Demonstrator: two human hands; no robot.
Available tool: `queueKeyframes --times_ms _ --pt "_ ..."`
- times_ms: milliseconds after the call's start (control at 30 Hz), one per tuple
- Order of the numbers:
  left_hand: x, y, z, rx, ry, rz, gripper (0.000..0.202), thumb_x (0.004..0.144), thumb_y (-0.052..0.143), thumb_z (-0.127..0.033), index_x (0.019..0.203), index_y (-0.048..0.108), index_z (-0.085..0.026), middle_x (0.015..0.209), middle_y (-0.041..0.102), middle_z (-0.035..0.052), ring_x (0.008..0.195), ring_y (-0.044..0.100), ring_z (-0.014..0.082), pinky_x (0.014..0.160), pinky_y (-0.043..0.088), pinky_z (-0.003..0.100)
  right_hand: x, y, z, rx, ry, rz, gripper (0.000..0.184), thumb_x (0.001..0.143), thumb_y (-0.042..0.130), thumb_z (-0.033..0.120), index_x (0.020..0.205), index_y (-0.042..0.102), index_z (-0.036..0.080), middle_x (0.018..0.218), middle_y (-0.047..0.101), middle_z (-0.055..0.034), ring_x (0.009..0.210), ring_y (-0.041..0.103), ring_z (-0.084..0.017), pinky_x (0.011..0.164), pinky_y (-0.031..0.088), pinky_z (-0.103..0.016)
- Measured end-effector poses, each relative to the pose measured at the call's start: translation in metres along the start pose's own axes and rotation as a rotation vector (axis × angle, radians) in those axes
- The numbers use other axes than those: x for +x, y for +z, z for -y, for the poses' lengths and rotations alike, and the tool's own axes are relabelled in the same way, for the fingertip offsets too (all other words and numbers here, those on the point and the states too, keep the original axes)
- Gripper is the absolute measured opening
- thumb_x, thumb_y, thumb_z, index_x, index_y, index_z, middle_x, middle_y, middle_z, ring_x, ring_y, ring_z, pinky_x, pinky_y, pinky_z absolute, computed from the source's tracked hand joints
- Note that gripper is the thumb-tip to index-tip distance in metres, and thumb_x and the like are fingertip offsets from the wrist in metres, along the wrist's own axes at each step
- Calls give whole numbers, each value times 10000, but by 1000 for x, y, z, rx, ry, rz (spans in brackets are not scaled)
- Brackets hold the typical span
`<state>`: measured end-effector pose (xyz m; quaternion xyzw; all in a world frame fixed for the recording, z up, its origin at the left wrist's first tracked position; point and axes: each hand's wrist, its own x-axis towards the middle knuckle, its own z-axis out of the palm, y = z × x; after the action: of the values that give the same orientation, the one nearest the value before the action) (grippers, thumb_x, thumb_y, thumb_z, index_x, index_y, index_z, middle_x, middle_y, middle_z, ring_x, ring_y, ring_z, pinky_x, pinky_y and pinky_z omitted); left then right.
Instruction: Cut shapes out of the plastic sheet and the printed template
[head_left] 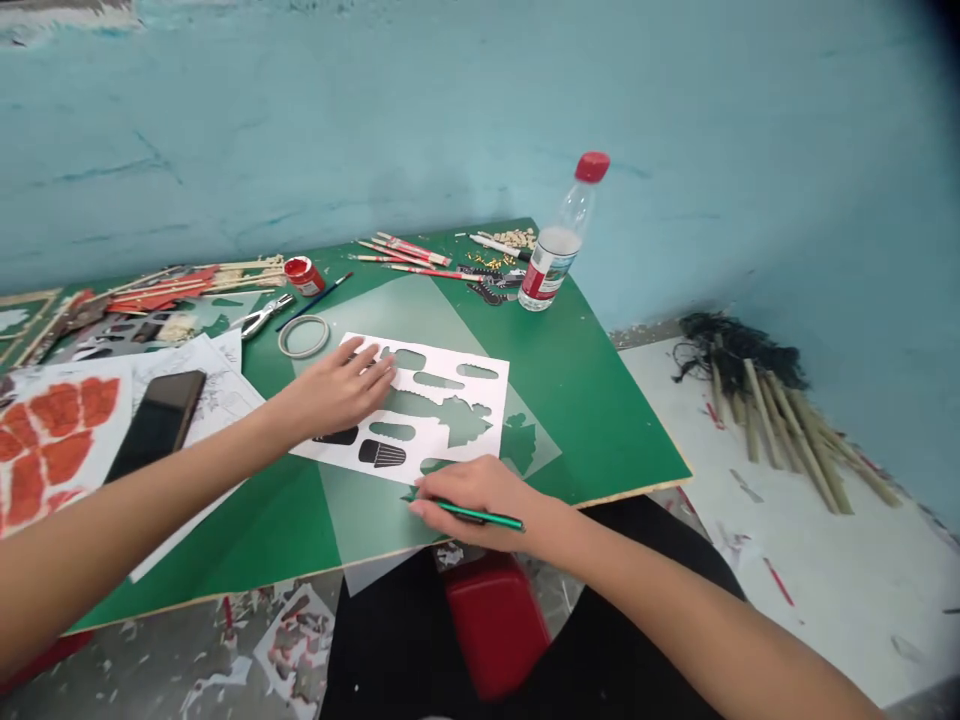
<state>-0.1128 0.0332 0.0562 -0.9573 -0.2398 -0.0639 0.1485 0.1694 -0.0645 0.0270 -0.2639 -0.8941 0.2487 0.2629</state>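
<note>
A white sheet with cut-out shapes lies on a translucent sheet on the green table. Some black printed shapes remain on the white sheet, and green shows through its openings. My left hand rests flat on the sheet's upper left part, fingers spread. At the sheet's lower edge, my right hand grips a slim green pen-like tool between thumb and fingers. The tool's working tip is too small to make out. A roll of tape lies just beyond my left hand.
A red-capped bottle stands at the table's back right. Pencils, a red paint jar, pliers and a paintbrush lie along the back. A phone rests on papers at left. Bundled sticks lie at right.
</note>
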Motion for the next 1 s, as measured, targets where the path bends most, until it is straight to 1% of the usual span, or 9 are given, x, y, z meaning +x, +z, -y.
queueKeyframes --times_ms 67,133,233,300,467,633,733,900,1000 --pt "-14 -10 -32 48 -125 -96 279 1036 548 -210 1185 750 -88 1132 811 179 991 791 334 892 631 497 2 -4 -4 20 35 -36 334 1125 432 317 864 608 204 705 659 26 622 598 -98 612 421 -217" --pt "-31 -17 -68 50 -186 -186 215 1008 622 -219 1109 759 -88 1072 826 134 911 794 301 797 629 433 7 -9 -13 39 84 -91 320 1134 426 326 936 642 196 821 739 -8 711 685 -112 662 488 -213" --pt "-49 -17 -111 -13 -163 -208 305 1014 631 -250 1223 740 -58 1193 807 140 1064 782 312 914 612 434 20 -8 -30 58 109 -140 320 1138 402 327 1038 677 197 1026 804 -66 916 772 -157 812 589 -255" --pt "-54 -11 -125 -64 -162 -198 395 1041 576 -286 1289 711 -11 1312 760 180 1192 740 353 1004 580 473 28 -2 -37 70 78 -126 309 1127 429 348 1078 700 209 1115 814 -74 1059 783 -187 939 618 -306" --pt "-54 6 -130 -173 -221 -204 463 1047 546 -297 1340 681 35 1399 705 220 1304 675 395 1111 498 492 39 14 -44 66 -59 -28 266 1096 496 286 1161 733 183 1189 823 -66 1291 723 -200 1149 576 -361" --pt "-58 9 -134 -263 -264 -235 507 1042 562 -319 1385 658 42 1437 674 234 1322 667 400 1189 433 482 36 16 -47 -22 -105 -73 229 1049 545 195 1187 725 161 1172 832 -57 1235 755 -182 1156 587 -327" --pt "-60 8 -136 -270 -274 -238 518 1035 589 -314 1393 647 56 1434 670 245 1316 675 397 1219 412 474 33 16 -47 -51 -116 -48 229 1019 580 179 1206 711 152 1195 827 -60 1234 754 -178 1190 562 -321" --pt "-62 6 -135 -266 -245 -228 520 1043 589 -300 1393 631 82 1414 668 276 1310 676 420 1198 435 507 32 16 -45 -63 -107 -19 244 1016 589 175 1221 709 120 1223 816 -88 1259 742 -208 1195 568 -368" --pt "-63 6 -135 -263 -229 -223 510 1051 579 -297 1390 631 79 1408 668 282 1311 673 429 1178 451 518 35 15 -44 -59 -135 -21 188 1030 591 202 1123 729 115 1220 815 -100 1265 740 -233 1178 582 -381"
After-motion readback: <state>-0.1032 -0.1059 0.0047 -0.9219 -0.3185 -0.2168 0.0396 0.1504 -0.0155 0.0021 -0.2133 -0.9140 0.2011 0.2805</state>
